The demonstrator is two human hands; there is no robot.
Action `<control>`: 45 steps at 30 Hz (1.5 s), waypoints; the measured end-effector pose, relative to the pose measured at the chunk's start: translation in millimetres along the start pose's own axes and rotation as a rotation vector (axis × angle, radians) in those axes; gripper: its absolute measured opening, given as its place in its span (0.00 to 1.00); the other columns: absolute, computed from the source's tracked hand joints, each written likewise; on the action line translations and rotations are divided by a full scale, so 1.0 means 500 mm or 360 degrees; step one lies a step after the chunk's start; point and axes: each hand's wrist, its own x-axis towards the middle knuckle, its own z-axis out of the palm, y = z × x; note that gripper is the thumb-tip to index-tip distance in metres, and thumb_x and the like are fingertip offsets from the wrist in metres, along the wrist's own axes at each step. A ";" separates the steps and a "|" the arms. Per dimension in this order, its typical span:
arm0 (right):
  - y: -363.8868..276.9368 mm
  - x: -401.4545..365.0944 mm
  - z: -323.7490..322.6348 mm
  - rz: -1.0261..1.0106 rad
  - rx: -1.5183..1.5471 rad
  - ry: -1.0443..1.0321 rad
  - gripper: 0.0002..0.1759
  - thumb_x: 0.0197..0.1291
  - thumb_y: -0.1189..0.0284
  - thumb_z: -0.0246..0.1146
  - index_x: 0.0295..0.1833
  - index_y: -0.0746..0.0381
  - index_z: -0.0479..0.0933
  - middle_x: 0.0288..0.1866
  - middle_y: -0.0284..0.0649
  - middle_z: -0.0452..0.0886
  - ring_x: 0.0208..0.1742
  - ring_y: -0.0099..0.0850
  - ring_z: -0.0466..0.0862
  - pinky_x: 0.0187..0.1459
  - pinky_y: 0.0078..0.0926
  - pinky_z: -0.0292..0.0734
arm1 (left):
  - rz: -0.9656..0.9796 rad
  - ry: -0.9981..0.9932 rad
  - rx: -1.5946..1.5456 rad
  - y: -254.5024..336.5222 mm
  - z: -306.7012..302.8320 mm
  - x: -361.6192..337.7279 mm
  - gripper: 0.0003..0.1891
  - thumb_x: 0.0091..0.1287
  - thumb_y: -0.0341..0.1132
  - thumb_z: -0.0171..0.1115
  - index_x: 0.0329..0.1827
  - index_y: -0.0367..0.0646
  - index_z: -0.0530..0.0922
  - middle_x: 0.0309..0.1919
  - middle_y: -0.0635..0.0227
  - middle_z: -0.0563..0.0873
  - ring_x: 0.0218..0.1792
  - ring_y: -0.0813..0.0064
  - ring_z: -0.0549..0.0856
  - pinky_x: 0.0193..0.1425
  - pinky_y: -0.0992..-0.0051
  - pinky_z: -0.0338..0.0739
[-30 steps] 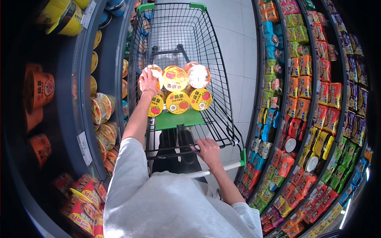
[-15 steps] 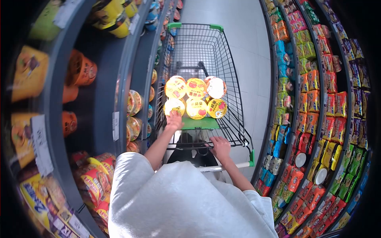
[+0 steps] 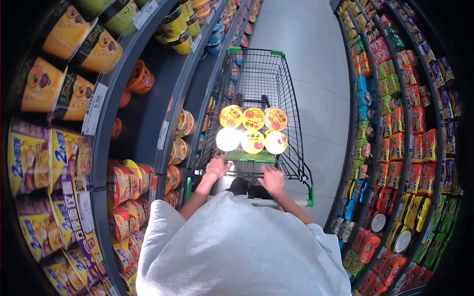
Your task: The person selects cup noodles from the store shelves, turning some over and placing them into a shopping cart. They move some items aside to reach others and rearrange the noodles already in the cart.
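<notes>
A shopping cart of black wire with green corners stands in front of me. Several instant noodle cups with yellow and orange lids sit in two rows near its rear end; glare whitens the front left lid. My left hand lies at the basket's near edge, fingers curled over the bar, just behind the green seat flap. Right of it, my right hand is closed around the same edge. The cart's pale push handle runs below both wrists, partly hidden by my shirt.
Shelves on the left carry large noodle tubs, price tags and purple-yellow multipacks. On the right, a long shelf holds bagged noodles in many colours. Pale floor tiles stretch ahead between the shelves.
My left hand has drawn back from the front left noodle cup to the cart's near edge. My right hand stays at that edge. The view has shifted, showing more of the left shelf.
</notes>
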 end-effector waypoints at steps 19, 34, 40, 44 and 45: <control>0.020 0.049 0.006 0.0038 -0.0017 0.0009 0.26 0.45 0.54 0.82 0.42 0.56 0.80 0.39 0.37 0.87 0.43 0.37 0.90 0.43 0.39 0.85 | 0.0163 0.0814 -0.0207 0.046 0.023 -0.089 0.15 0.70 0.46 0.64 0.47 0.44 0.86 0.43 0.55 0.91 0.49 0.54 0.89 0.60 0.57 0.80; 0.052 0.094 -0.030 -0.0111 -0.0143 -0.0396 0.37 0.54 0.42 0.75 0.55 0.60 0.73 0.48 0.45 0.87 0.50 0.40 0.89 0.48 0.40 0.85 | -0.0323 0.1107 -0.3093 -0.190 -0.167 0.202 0.50 0.73 0.67 0.54 0.85 0.38 0.52 0.80 0.58 0.64 0.63 0.66 0.81 0.60 0.68 0.82; 0.054 0.099 -0.022 -0.0045 -0.0016 -0.0434 0.34 0.50 0.50 0.80 0.53 0.57 0.73 0.43 0.42 0.86 0.45 0.42 0.89 0.44 0.41 0.84 | -0.0639 0.1550 -0.3427 -0.176 -0.166 0.231 0.31 0.76 0.54 0.63 0.76 0.52 0.66 0.69 0.68 0.74 0.65 0.64 0.79 0.55 0.68 0.84; 0.063 0.087 -0.004 -0.0144 0.0052 -0.0134 0.32 0.46 0.55 0.81 0.51 0.57 0.74 0.39 0.38 0.85 0.40 0.41 0.88 0.41 0.41 0.82 | -0.0570 0.1629 -0.3479 -0.153 -0.183 0.194 0.23 0.79 0.40 0.62 0.72 0.47 0.68 0.69 0.61 0.73 0.66 0.61 0.78 0.57 0.66 0.88; 0.059 0.086 -0.008 -0.0189 0.0082 -0.0031 0.31 0.45 0.57 0.82 0.50 0.56 0.74 0.39 0.37 0.85 0.39 0.41 0.87 0.41 0.41 0.82 | -0.0568 0.1604 -0.3533 -0.159 -0.183 0.200 0.23 0.79 0.39 0.61 0.72 0.47 0.67 0.70 0.61 0.73 0.67 0.60 0.78 0.59 0.65 0.88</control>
